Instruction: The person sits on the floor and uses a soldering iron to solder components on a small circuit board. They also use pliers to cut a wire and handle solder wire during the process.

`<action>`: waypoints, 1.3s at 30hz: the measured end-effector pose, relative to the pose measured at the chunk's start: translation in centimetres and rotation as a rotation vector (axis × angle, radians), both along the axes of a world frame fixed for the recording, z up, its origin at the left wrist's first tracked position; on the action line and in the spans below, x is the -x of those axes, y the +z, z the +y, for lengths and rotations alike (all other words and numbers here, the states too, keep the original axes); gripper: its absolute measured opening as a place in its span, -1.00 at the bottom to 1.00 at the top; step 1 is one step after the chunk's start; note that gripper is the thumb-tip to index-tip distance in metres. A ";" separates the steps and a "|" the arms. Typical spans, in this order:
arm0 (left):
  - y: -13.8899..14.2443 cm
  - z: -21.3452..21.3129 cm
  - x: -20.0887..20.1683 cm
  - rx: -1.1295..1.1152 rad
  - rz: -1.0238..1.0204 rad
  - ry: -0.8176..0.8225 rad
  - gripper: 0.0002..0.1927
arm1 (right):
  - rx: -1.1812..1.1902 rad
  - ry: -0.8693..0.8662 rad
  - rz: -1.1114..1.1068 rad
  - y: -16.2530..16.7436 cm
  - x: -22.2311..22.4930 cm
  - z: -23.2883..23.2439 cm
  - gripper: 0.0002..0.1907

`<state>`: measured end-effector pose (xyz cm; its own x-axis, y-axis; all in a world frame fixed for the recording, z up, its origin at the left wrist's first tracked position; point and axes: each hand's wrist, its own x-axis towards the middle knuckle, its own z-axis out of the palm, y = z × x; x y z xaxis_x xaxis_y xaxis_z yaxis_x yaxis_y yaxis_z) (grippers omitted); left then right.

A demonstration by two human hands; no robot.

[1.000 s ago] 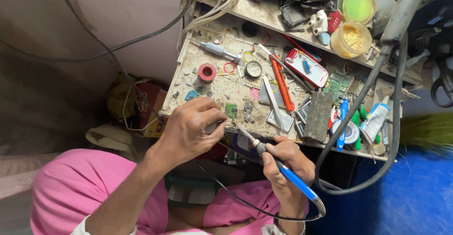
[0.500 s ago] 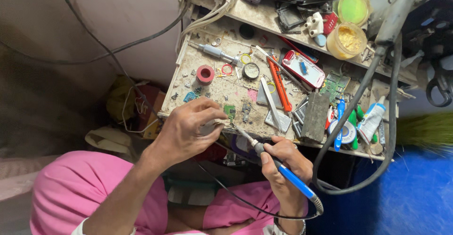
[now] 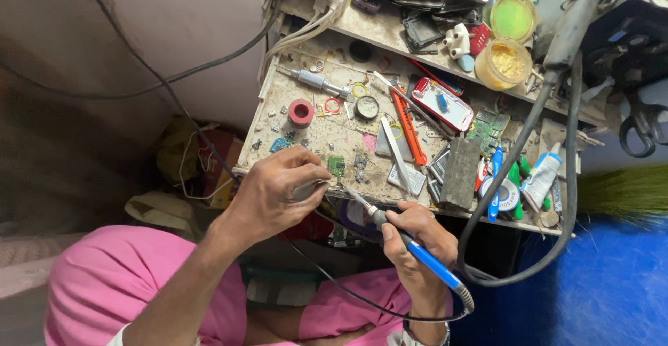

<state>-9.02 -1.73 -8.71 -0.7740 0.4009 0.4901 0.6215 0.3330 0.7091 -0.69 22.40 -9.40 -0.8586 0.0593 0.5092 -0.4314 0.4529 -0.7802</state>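
While our right hand (image 3: 410, 238) grips the blue soldering iron (image 3: 407, 245) mid-frame, our left hand (image 3: 275, 193) pinches a small metal piece (image 3: 306, 190) at the workbench (image 3: 327, 141) edge; we steady both wrists.

Light even and soft over the bench (image 3: 327, 134); we see no hard glare there. Upper left corner of the view falls to dim grey-brown, and deep shadow sits under the bench's near edge. Left hand (image 3: 275, 193) and right hand (image 3: 410, 231) are evenly lit and sharp. Small parts at the bench's middle read crisp; clutter along its far edge is softer. Wide-lens bending: bench edges splay, cables bow. Blue patch at lower right is saturated and smeared.
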 end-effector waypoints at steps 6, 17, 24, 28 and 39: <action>0.0 0.0 0.1 0.031 -0.008 0.008 -0.77 | 0.016 -0.019 -0.010 -0.7 -0.1 0.3 -0.86; 0.4 0.0 0.1 -0.054 -0.020 0.006 -0.81 | 0.342 -0.117 -0.065 -3.2 -1.2 0.9 -0.78; 0.4 0.3 0.2 -0.036 0.013 0.030 -0.84 | 0.259 -0.096 -0.004 -3.0 -1.0 0.5 -0.82; 0.4 0.5 -0.1 -0.078 -0.033 0.050 -0.86 | 0.244 -0.083 0.086 -2.2 -0.7 0.5 -0.84; 0.1 1.2 0.0 -0.006 0.009 0.149 -0.90 | 0.250 -0.094 0.016 -3.0 -0.8 0.0 -0.85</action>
<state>-8.99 -0.55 -8.57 -0.8200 0.2789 0.4998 0.5722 0.4174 0.7059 0.08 22.36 -12.37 -0.8354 0.2640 0.4820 -0.4095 0.2860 -0.8663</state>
